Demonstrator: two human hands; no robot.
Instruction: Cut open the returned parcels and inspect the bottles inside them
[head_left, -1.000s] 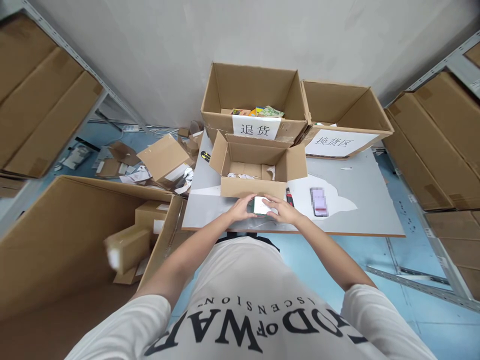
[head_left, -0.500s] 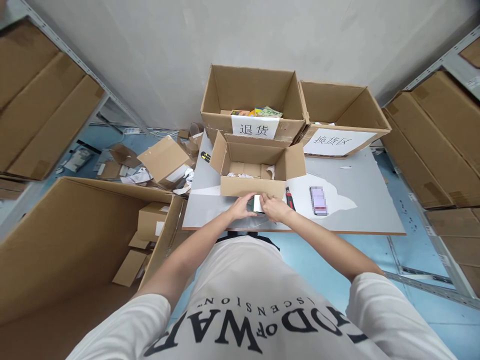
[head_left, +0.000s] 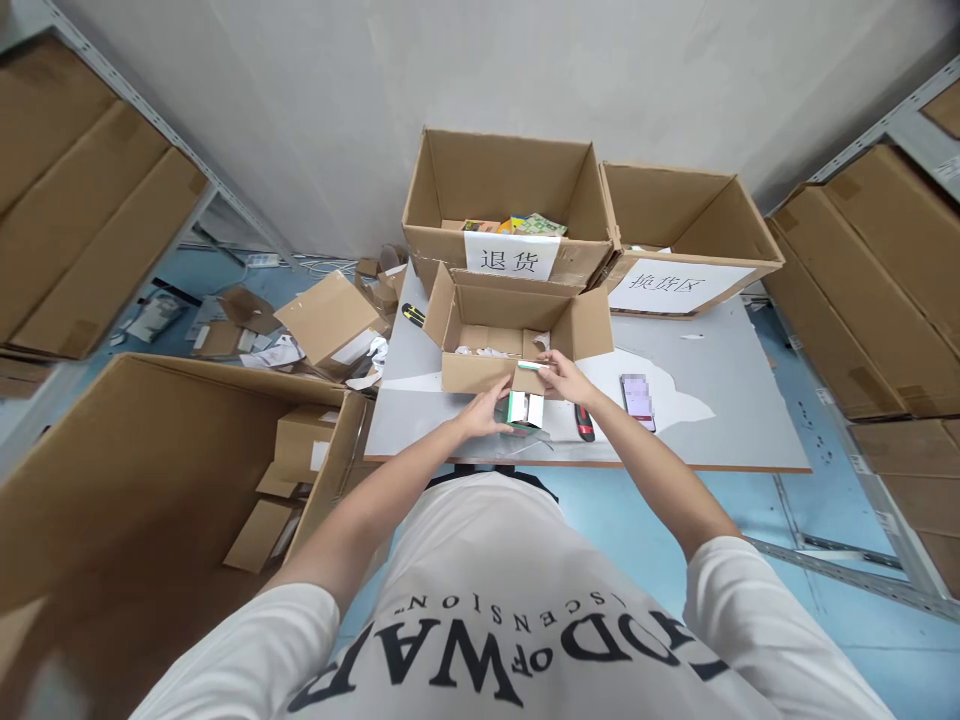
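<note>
A small green-and-white box (head_left: pixel 525 410) sits near the front edge of the table, its top open and something white showing inside. My left hand (head_left: pixel 484 411) is closed around the left side of this box. With thumb and fingers, my right hand (head_left: pixel 564 380) pinches the box's raised lid flap (head_left: pixel 531 377) at its right edge. Just behind them stands an open cardboard box (head_left: pixel 480 375) with white paper scraps in it. A red-and-black utility knife (head_left: pixel 584 424) lies beneath my right wrist.
Behind are two large labelled cartons, one (head_left: pixel 442 245) with colourful packets, another (head_left: pixel 697 245) to its right. A phone (head_left: pixel 637 403) lies on the table (head_left: pixel 739 400). A yellow-and-black cutter (head_left: pixel 412 315) is at the left. A huge carton (head_left: pixel 187 385) stands lower left.
The small box's lid has been lifted open. My right hand has moved up and to the right with the flap, while my left hand stays on the box's side.
</note>
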